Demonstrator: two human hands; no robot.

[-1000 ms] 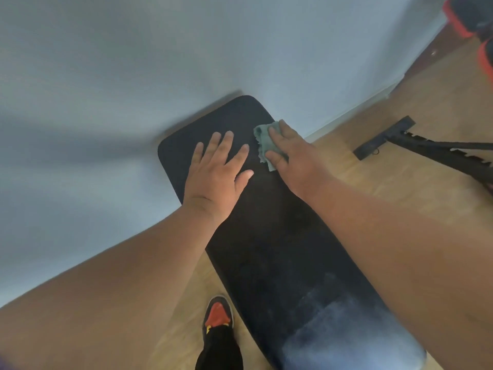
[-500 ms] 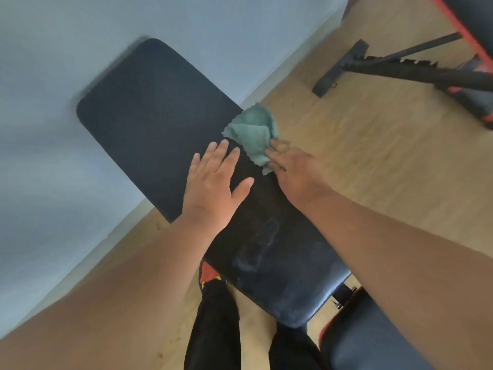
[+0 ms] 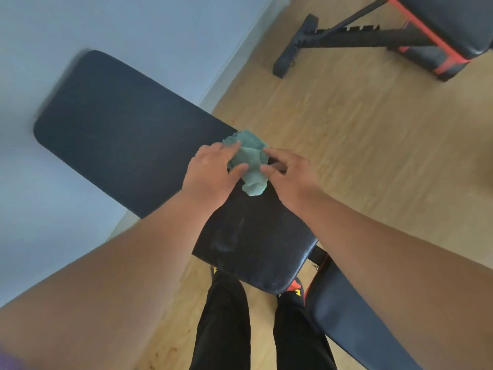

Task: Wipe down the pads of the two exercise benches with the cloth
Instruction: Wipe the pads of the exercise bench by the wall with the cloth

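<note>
Wall (image 3: 80, 20), pale blue, fills the upper left of the frame, and the long black backrest pad (image 3: 120, 137) runs from there toward the centre, its far rounded end against it. Low on this pad, near the bottom edge, dull streaks show on the surface. At centre both hands meet over the pad's right edge. On the near side, the left hand (image 3: 210, 169) has its thumb and fingers curled onto the cloth (image 3: 249, 158), a crumpled teal rag lying bunched on the pad, partly past its right edge. Just right of it, the right hand (image 3: 286, 169) pinches the same cloth with thumb and fingertips, the other fingers bent. Below the hands, two legs in black trousers (image 3: 221, 324) stand on the wooden floor (image 3: 373, 145), with red and yellow shoes (image 3: 294, 287) half hidden under the pad. At lower right the seat pad (image 3: 354, 321) of the same bench slopes away, trimmed in red. In the upper right corner stands the second bench (image 3: 437, 36), black with red edging, its black frame resting on the floor, well apart from the hands.
</note>
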